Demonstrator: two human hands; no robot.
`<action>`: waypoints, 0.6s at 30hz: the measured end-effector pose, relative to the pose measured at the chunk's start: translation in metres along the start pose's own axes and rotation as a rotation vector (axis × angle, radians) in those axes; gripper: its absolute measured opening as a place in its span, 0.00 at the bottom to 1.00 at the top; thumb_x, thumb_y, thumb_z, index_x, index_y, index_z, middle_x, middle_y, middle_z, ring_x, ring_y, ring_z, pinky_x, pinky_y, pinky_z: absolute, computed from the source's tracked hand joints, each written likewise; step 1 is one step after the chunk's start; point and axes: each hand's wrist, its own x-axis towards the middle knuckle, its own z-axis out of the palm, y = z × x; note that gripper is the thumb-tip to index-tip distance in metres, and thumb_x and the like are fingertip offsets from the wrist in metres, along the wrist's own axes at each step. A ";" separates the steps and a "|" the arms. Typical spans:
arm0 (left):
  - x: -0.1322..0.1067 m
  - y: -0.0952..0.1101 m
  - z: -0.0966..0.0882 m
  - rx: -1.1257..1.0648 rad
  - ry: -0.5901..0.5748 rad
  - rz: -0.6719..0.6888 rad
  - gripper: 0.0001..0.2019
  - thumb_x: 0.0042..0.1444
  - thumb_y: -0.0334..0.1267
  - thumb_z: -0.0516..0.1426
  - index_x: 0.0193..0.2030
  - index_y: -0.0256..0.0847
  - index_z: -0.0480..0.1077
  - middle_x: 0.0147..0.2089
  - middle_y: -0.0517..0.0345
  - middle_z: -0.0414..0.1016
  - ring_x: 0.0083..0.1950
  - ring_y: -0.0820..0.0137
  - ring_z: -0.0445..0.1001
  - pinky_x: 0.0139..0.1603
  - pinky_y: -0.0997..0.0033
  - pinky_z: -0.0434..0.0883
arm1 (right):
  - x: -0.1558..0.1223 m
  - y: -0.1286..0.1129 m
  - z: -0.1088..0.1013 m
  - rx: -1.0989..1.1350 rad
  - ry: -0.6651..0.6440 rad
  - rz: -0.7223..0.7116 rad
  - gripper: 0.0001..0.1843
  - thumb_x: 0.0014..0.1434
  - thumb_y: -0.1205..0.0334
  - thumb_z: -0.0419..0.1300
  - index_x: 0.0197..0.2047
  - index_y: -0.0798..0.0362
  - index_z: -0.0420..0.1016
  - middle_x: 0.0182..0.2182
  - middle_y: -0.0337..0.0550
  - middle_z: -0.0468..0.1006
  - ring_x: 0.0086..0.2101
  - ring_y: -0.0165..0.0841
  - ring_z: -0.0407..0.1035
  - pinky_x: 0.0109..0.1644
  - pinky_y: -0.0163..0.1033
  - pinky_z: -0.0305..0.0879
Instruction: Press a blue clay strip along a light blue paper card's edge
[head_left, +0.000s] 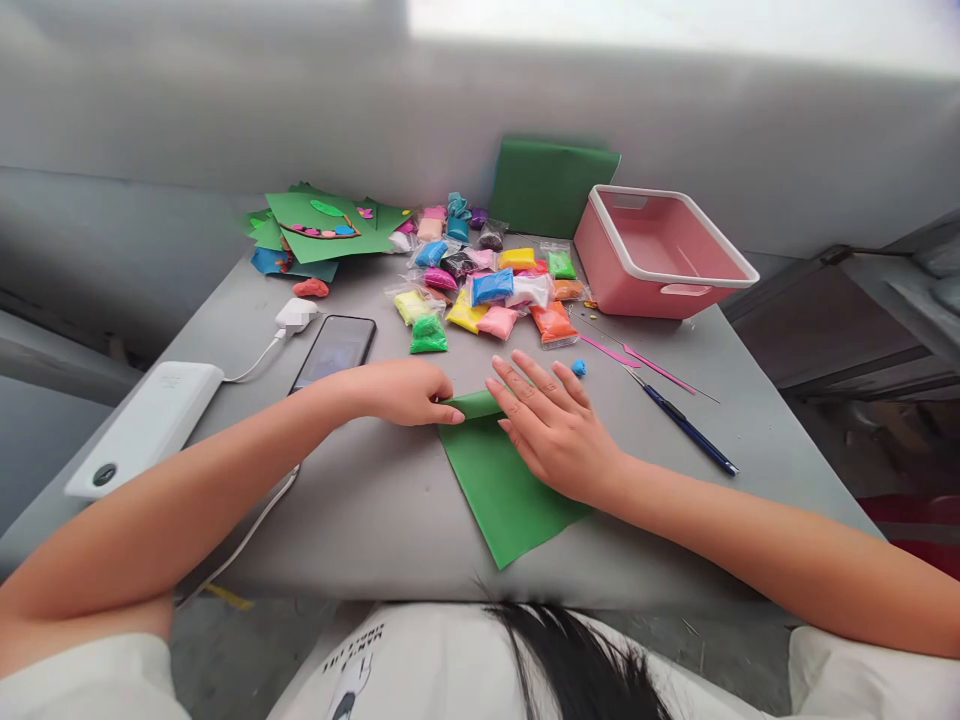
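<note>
A sheet of green paper [504, 490] lies on the grey table in front of me, its far edge folded over toward me. At the fold's left end, my left hand [409, 392] pinches the paper between thumb and fingers. My right hand [559, 425] lies flat across the right part of the fold and sheet, fingers stretched out. That hand covers the fold's right end. Just beyond its fingertips sits a small blue lump of clay [578, 368].
Several bagged coloured clays [493, 288] lie behind the paper. A pink basket [637, 265] stands back right, near a blue pen-shaped cutter [690, 428] and pink tools [660, 368]. On the left are a phone [334, 350], a white power bank [154, 425] and decorated green sheets [322, 225].
</note>
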 end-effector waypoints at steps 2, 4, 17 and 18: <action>-0.001 0.007 0.003 0.094 0.052 -0.021 0.17 0.62 0.52 0.53 0.28 0.43 0.64 0.25 0.58 0.69 0.25 0.66 0.65 0.25 0.68 0.54 | -0.001 -0.004 0.005 0.017 -0.045 -0.005 0.25 0.72 0.62 0.46 0.69 0.57 0.64 0.69 0.49 0.61 0.70 0.44 0.52 0.73 0.55 0.48; -0.005 0.016 0.009 0.192 0.120 -0.077 0.15 0.63 0.52 0.54 0.37 0.41 0.69 0.29 0.54 0.74 0.29 0.62 0.71 0.25 0.68 0.55 | -0.001 -0.006 0.010 0.052 -0.110 -0.014 0.27 0.73 0.58 0.44 0.70 0.60 0.62 0.70 0.50 0.58 0.71 0.45 0.50 0.73 0.56 0.50; -0.037 0.039 0.101 0.543 0.642 0.134 0.18 0.63 0.50 0.59 0.45 0.33 0.73 0.52 0.38 0.76 0.48 0.52 0.74 0.42 0.55 0.71 | 0.006 0.001 0.014 0.198 -0.332 -0.037 0.39 0.70 0.42 0.44 0.76 0.57 0.47 0.74 0.50 0.45 0.73 0.46 0.41 0.74 0.59 0.45; -0.037 0.037 0.102 0.535 0.639 0.150 0.18 0.63 0.50 0.59 0.44 0.34 0.73 0.51 0.39 0.77 0.48 0.52 0.75 0.42 0.55 0.71 | 0.007 0.002 0.014 0.201 -0.334 -0.039 0.40 0.70 0.42 0.44 0.76 0.57 0.47 0.74 0.50 0.46 0.73 0.46 0.41 0.74 0.59 0.45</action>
